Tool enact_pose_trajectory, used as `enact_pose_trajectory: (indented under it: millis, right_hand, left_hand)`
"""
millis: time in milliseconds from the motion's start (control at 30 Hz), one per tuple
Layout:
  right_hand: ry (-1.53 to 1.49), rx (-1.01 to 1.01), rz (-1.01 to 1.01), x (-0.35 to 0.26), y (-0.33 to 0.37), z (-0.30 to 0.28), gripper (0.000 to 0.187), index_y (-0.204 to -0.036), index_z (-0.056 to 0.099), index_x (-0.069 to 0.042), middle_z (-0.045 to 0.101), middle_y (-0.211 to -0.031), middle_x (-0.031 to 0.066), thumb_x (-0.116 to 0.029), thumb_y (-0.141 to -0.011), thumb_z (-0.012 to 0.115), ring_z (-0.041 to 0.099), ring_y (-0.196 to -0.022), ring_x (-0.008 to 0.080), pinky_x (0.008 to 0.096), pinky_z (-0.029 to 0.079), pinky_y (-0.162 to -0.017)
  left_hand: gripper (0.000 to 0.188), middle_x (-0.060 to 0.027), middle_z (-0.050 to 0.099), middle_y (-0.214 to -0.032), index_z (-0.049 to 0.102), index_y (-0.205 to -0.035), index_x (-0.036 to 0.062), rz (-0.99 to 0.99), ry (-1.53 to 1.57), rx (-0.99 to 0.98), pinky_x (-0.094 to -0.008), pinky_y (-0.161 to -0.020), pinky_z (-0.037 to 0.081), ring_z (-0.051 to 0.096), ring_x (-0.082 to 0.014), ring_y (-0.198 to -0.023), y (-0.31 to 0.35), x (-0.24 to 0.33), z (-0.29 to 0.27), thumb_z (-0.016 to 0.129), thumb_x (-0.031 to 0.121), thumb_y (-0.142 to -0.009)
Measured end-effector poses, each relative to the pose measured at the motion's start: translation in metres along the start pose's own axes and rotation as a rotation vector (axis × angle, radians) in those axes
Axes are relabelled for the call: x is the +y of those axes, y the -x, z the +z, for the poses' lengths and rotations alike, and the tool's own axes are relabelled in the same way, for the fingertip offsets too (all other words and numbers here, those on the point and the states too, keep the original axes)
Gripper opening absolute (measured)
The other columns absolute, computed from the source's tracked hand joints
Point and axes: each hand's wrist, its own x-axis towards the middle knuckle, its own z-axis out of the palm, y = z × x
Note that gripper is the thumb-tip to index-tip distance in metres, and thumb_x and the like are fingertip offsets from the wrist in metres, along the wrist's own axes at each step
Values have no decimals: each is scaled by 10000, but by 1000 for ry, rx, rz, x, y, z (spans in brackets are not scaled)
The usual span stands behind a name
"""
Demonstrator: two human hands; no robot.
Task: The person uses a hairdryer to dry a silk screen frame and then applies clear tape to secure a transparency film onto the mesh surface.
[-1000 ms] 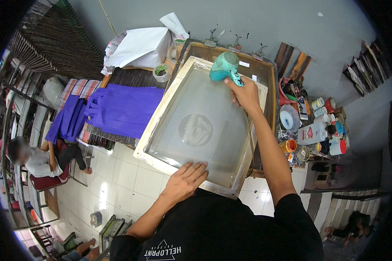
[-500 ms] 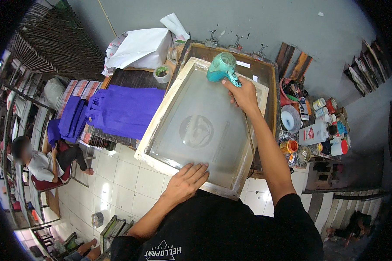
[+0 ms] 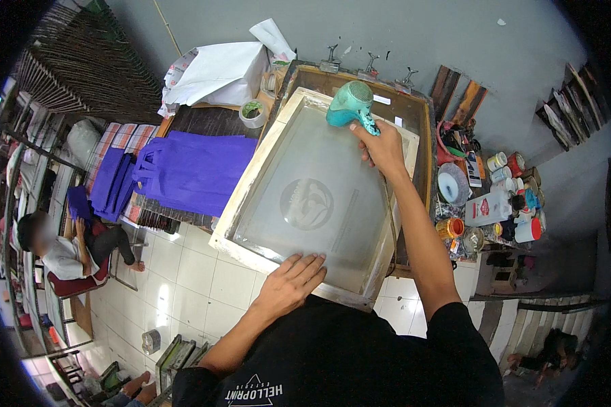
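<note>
A pale wooden silk-screen frame [image 3: 252, 182] lies at a slant before me, its grey mesh [image 3: 271, 149] bearing a round leaf-like design. My right hand [image 3: 381, 146] is closed around the handle of a teal hair dryer [image 3: 349, 105], held over the far right part of the mesh. The dryer's cord runs down along the frame's right side. On the frame's near edge, my left hand [image 3: 293, 283] grips the wood, fingers reaching over onto the mesh; its thumb is hidden. Under the far side sits a larger brown-framed screen [image 3: 424, 169] with metal clamps [image 3: 368, 66] behind it.
Purple fabric bags [image 3: 193, 173] are stacked on the table to the left, near a tape roll [image 3: 253, 114] and a white package [image 3: 217, 74]. Paint jars and bottles [image 3: 489, 207] crowd the right. A seated person [image 3: 68, 251] handles purple cloth at far left.
My right hand and the hair dryer have shifted slightly to the right. My left hand stays put. The seated person has raised the purple cloth a little.
</note>
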Motion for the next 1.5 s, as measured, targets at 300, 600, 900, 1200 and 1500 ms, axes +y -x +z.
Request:
enact_pose_trajectory:
  millis: [300,600,900,1200,1500]
  right_hand:
    - [-23,-11,-13,3,4,-3,428,-870,648,7,651,-670,77,-398,-879,786,622,-478,144,312,460,-419]
    - [19,41,-3,0,12,-10,420,-912,675,-1,643,-685,46,-404,-882,788,604,-478,109,276,431,-381]
    - [81,122,13,23,38,-49,413,-845,656,-4,641,-652,48,-392,-887,791,617,-476,120,296,436,-389]
    - [94,186,49,36,71,-70,454,-778,640,10,631,-600,78,-403,-889,791,629,-460,169,339,473,-456]
    - [20,164,48,39,77,-68,409,-840,630,-7,621,-637,47,-380,-896,790,591,-451,118,293,434,-371]
  left_hand:
    - [522,-139,589,-1447,659,-1247,46,15,-21,-12,-431,-1142,414,553,-261,-1331,-1,-1,-3,717,127,-735]
    - [574,-137,587,-1447,648,-1259,41,19,1,-17,-434,-1138,419,559,-265,-1322,-1,-1,-4,750,118,-700]
    - [673,-105,559,-1484,659,-1253,67,13,14,14,-438,-1146,417,543,-248,-1347,0,-1,1,802,101,-596]
    - [680,-95,575,-1470,655,-1264,73,22,21,33,-444,-1137,429,558,-255,-1329,-2,-2,3,799,82,-600]
    - [695,-100,577,-1470,647,-1280,68,14,34,5,-446,-1129,435,559,-263,-1328,-3,0,-3,792,82,-600]
